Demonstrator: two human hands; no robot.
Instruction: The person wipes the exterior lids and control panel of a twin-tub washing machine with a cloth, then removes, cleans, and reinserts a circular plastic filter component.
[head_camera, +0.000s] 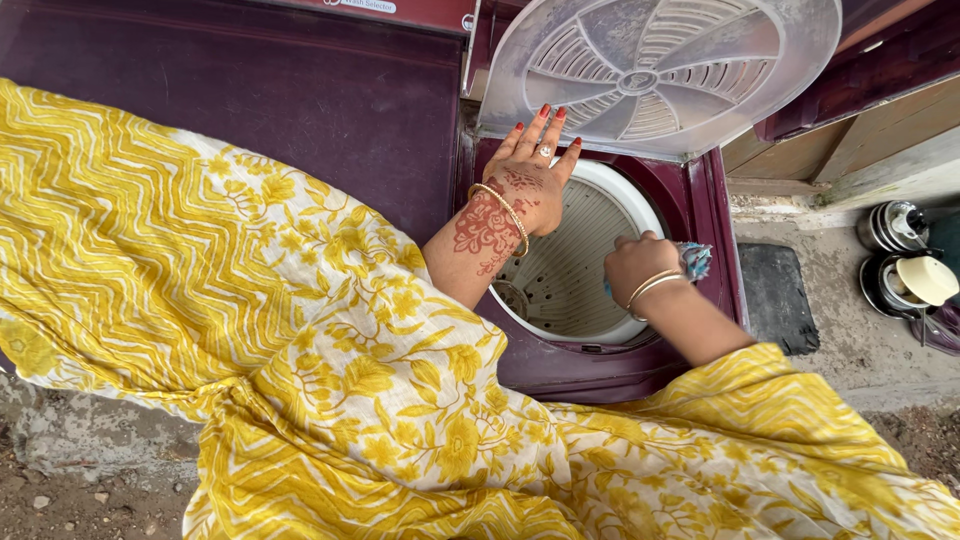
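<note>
The left hand (530, 175) reaches forward, fingers spread flat and open. The right hand (640, 265) is curled in a closed grip, wrist bent.

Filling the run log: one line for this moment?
left hand: flat on raised lid | right hand: gripping blue cloth at spin tub rim | tub: looks empty

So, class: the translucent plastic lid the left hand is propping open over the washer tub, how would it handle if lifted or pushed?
The lid looks thin and translucent with moulded ribs, so probably light yet fairly stiff. The left hand props it with flat fingers alone, suggesting little weight. Standing tilted over the tub, it would likely drop shut if released.
</note>
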